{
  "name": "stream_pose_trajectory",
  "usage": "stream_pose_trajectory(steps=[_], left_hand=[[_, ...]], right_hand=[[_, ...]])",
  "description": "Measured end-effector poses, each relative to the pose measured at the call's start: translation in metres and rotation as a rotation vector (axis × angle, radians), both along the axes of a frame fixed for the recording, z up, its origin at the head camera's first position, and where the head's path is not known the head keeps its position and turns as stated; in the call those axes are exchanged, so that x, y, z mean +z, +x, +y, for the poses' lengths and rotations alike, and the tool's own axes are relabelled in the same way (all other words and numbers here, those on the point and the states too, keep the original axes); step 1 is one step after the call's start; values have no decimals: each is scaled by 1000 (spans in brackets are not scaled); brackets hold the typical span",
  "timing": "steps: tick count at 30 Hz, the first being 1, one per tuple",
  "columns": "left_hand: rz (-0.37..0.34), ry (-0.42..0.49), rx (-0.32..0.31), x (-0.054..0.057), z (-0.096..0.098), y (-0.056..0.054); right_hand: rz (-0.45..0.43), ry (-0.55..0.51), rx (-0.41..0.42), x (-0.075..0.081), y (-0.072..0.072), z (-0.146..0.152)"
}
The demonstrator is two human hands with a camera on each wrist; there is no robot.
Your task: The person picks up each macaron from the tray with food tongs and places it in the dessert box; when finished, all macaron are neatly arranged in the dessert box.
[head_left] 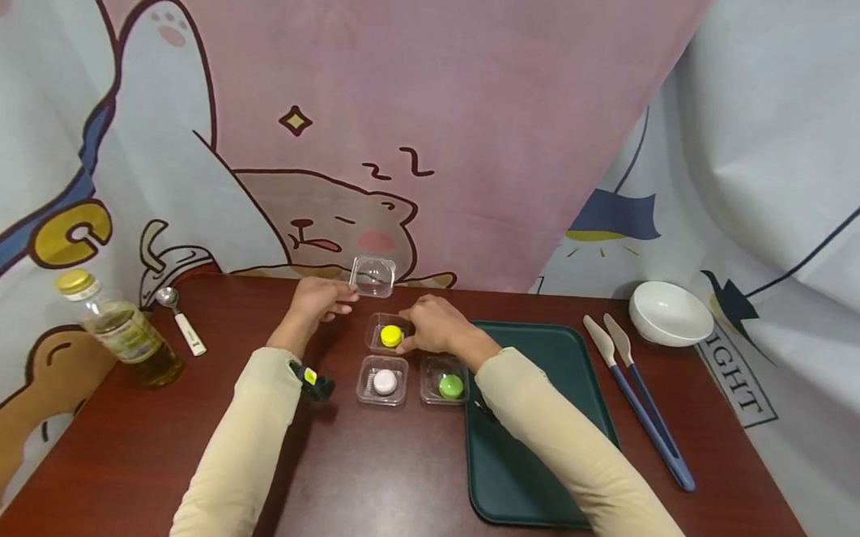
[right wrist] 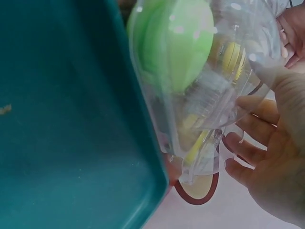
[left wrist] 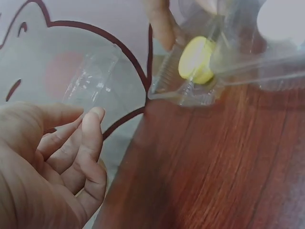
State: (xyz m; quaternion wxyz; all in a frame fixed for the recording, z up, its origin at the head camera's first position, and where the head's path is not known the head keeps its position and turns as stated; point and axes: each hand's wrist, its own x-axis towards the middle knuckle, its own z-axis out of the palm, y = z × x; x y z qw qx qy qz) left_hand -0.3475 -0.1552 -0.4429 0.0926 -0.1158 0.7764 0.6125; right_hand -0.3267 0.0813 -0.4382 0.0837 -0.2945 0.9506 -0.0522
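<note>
My left hand [head_left: 319, 302] pinches a clear plastic lid [head_left: 374, 276] by its edge, held upright behind the boxes; the left wrist view shows thumb and fingertips meeting on it. My right hand [head_left: 437, 326] grips a clear plastic box [head_left: 375, 345] at its right side, thumb at the near side and fingers at the far side. A yellow, macaron-like round piece [left wrist: 196, 59] sits in that box. Nearer to me, a second clear box [head_left: 361, 395] contains a white round piece [head_left: 384, 382]. Beside it, a third box [head_left: 429, 397] contains a green one [right wrist: 178, 43], below my right wrist.
A dark green tray [head_left: 528, 493] lies under my right forearm. To its right are two blue-handled spreaders [head_left: 645, 405] and a white bowl [head_left: 670, 315]. A bottle of yellowish liquid [head_left: 130, 338] and a white-handled scoop [head_left: 186, 329] are at the left. A printed cloth [head_left: 480, 141] hangs behind the table.
</note>
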Motion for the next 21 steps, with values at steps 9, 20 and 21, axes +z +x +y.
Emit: stream_pose_trajectory(steps=[9, 20, 21], left_hand=[[24, 56, -17, 9, 0, 17], [104, 36, 4, 13, 13, 31], [113, 35, 11, 13, 14, 31]], right_hand=[[-26, -6, -9, 0, -2, 2], [-138, -260, -52, 13, -12, 18], [-141, -315, -72, 15, -12, 20]])
